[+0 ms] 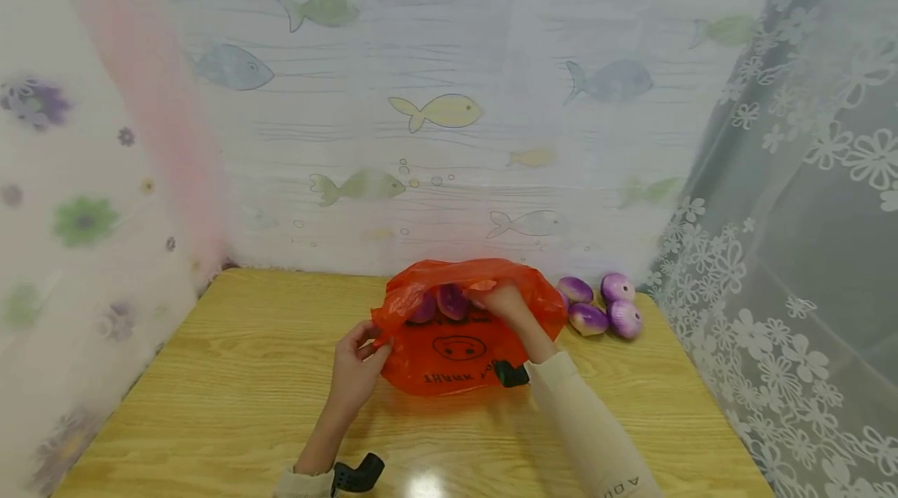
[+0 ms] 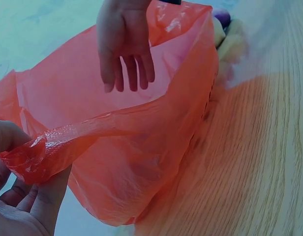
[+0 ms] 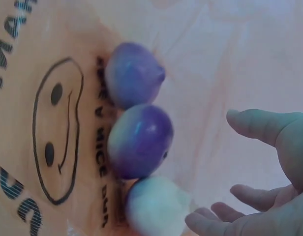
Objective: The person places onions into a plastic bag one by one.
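A red plastic bag [image 1: 449, 365] printed with a face lies on the table with its mouth raised. My left hand [image 1: 356, 373] pinches the bag's left edge; the left wrist view shows the bunched plastic between thumb and fingers. Inside the bag's mouth is my right hand [image 1: 501, 301], holding nothing, its fingers apart in the right wrist view. Beside it there, purple-and-white onion-like vegetables lie in a row: one at the top [image 3: 133, 74], one in the middle [image 3: 141, 141] and a paler one [image 3: 156, 206] nearest the fingertips.
Several more purple-and-white vegetables [image 1: 588, 319] rest on the wooden table [image 1: 231, 373], just right of the bag. A fish-patterned curtain [image 1: 449, 171] hangs behind the table, and a flowered sheer curtain [image 1: 807, 287] hangs on the right.
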The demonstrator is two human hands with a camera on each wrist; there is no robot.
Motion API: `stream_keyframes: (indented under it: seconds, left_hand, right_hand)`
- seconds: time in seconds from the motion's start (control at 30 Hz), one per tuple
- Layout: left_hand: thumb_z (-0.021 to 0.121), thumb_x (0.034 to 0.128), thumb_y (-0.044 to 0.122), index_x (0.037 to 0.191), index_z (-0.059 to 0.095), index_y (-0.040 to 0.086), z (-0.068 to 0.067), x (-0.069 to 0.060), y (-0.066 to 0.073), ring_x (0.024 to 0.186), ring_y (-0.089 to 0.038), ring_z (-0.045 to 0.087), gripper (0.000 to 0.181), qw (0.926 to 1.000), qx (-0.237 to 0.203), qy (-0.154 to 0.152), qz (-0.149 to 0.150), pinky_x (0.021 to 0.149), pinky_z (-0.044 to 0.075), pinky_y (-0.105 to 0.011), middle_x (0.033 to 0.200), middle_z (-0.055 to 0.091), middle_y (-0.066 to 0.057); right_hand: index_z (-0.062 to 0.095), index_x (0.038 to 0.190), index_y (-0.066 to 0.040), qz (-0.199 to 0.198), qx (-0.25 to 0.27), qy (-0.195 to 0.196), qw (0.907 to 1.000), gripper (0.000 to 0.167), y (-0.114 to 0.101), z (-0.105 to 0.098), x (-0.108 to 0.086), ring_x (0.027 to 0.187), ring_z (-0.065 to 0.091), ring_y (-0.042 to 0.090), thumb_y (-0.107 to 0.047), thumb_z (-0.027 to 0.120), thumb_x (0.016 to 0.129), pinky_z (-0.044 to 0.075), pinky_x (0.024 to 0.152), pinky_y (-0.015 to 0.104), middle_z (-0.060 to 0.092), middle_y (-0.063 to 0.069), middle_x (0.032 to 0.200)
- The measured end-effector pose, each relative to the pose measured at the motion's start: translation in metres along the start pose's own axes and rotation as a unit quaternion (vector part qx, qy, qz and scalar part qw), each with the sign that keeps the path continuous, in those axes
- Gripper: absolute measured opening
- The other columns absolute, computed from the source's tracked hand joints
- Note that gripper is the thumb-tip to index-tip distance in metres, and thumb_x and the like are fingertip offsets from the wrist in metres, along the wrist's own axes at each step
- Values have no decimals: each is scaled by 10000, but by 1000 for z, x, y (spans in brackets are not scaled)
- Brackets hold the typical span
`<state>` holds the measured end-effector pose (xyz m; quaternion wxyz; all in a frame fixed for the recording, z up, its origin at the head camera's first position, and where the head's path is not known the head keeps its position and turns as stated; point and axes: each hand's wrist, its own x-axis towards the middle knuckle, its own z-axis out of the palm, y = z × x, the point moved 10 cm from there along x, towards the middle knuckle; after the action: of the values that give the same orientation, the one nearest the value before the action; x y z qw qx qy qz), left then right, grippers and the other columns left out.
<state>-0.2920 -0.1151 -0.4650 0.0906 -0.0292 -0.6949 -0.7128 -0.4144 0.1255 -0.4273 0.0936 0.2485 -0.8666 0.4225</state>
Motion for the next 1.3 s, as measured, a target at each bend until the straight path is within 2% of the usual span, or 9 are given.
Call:
stream_keyframes:
  seconds: [0.07,0.17,0.33,0.5,0.67,0.83,0.93,1.07,1.3]
  left_hand:
    - [633,942,-63,1228,632,-30,0,0,0,891,-138,692,288,10000,48,5,-13,772,579,-222,1114,613,-172]
    - [635,944,-52,1230,636,-22,-1,0,1,898,-152,691,288,10000,93,17,-27,780,578,-222,1124,616,-183]
    - [636,943,-56,1222,636,-28,-2,0,1,899,-147,694,280,9999,95,46,-13,783,576,-216,1121,617,-184]
    - [633,941,-76,1208,626,-48,-5,0,0,893,-114,690,268,9999,47,73,57,785,574,-209,1107,614,-168]
    - [627,943,-80,1216,619,-50,-7,1,-2,895,-111,689,275,9999,30,99,34,787,575,-209,1105,609,-146]
    - [623,946,-69,1224,622,-41,-9,2,-1,901,-133,689,279,9999,58,136,28,784,576,-215,1129,609,-171]
    - [625,948,-61,1225,624,-37,-9,3,1,904,-136,687,278,9998,99,130,78,790,574,-211,1140,610,-187]
    - [633,938,-72,1200,629,-46,-11,3,1,884,-130,677,263,9997,123,173,113,786,569,-199,1119,611,-189]
    - [631,938,-78,1189,617,-59,-9,2,0,875,-113,688,252,9998,89,173,72,782,575,-207,1103,612,-158]
  right_hand:
    - [624,883,8,1406,1305,433,9805,180,0,-10,-15,681,496,151,-117,751,856,411,617,244,553,30,764]
    - [648,998,24,1916,1669,481,9660,232,-10,-12,-28,736,532,159,-126,772,871,452,645,258,603,52,860]
    - [589,1318,6,2194,1668,257,9609,501,-30,-18,-47,1040,643,261,-203,777,903,575,871,357,642,135,1225]
    - [544,1428,-70,1997,1481,100,9685,569,-51,-31,-67,1268,571,363,-264,751,935,550,973,451,554,145,1436]
    - [615,1356,-89,1505,1456,288,9774,429,-72,-55,-82,1231,582,346,-209,725,959,550,964,404,603,134,1367]
    - [638,1293,-28,1215,1609,929,9751,361,-76,-86,-93,1148,607,199,-171,706,969,526,947,252,646,116,1278]
    - [631,1262,35,975,2078,1517,9614,321,-66,-103,-99,1093,639,161,-118,677,983,535,930,214,681,63,1199]
    - [637,1206,68,792,2750,2271,9309,254,-43,-118,-112,1018,687,177,-70,646,994,558,903,226,713,10,1087]
    - [690,1097,20,1104,3031,3067,8955,128,11,-125,-143,903,690,82,-16,624,992,570,809,192,718,-36,981]
